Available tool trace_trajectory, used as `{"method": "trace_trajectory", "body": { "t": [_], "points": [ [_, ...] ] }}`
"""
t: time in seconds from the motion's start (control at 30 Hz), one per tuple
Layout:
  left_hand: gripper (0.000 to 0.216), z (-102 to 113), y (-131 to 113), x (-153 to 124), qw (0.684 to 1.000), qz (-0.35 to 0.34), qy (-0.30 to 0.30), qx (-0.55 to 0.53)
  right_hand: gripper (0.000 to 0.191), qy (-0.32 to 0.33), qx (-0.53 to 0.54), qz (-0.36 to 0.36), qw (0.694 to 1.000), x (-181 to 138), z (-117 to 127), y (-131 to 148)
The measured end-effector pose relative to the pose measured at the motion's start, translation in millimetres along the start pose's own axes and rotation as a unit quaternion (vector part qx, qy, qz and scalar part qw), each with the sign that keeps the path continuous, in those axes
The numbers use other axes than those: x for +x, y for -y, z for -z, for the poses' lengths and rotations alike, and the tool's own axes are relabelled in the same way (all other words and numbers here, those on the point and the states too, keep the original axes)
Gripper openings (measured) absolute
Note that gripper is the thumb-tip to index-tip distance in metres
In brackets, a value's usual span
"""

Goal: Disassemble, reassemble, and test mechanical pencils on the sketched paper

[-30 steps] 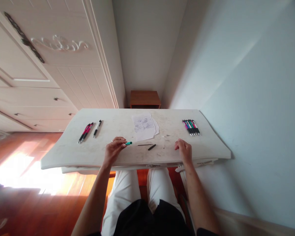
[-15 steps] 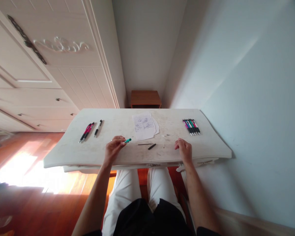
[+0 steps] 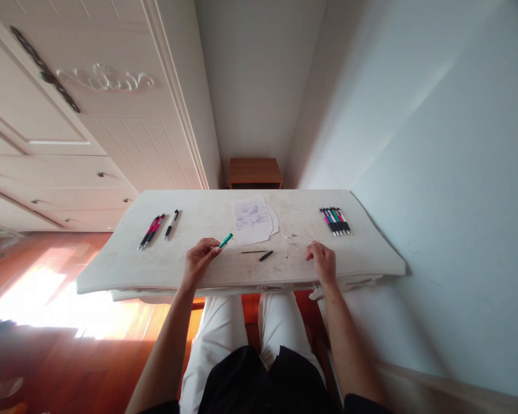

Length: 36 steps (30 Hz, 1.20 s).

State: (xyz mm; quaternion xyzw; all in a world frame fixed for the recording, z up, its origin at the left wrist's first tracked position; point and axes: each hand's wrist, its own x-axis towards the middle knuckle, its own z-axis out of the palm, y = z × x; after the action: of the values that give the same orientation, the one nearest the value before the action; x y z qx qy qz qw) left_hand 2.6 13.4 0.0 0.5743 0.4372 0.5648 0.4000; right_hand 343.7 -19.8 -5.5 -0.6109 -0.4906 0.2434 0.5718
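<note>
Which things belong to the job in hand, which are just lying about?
Likely the job:
green barrel, in the left hand
thin dark rod
black pen piece
pink pens
white-and-black pen
pen row

Likely incidental:
scribbled papers
brown wooden stand

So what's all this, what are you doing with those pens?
A person at a white desk is holding a green pen piece in the left hand. The right hand is curled, with nothing visible in it. Between the hands lie a thin dark stick and a short black piece, with scribbled paper beyond them. Three pens lie on the left, and a row of pens on the right.
</note>
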Motion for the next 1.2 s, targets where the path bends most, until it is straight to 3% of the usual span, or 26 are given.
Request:
{"method": "trace_trajectory", "body": {
  "t": [1.2],
  "points": [
    [0.022, -1.1, -4.5, -1.2, 0.999, 0.025, 0.021, -0.004, 0.046, 0.004, -0.017, 0.007, 1.000, 2.2, -0.8, -6.2]
  ]
}}
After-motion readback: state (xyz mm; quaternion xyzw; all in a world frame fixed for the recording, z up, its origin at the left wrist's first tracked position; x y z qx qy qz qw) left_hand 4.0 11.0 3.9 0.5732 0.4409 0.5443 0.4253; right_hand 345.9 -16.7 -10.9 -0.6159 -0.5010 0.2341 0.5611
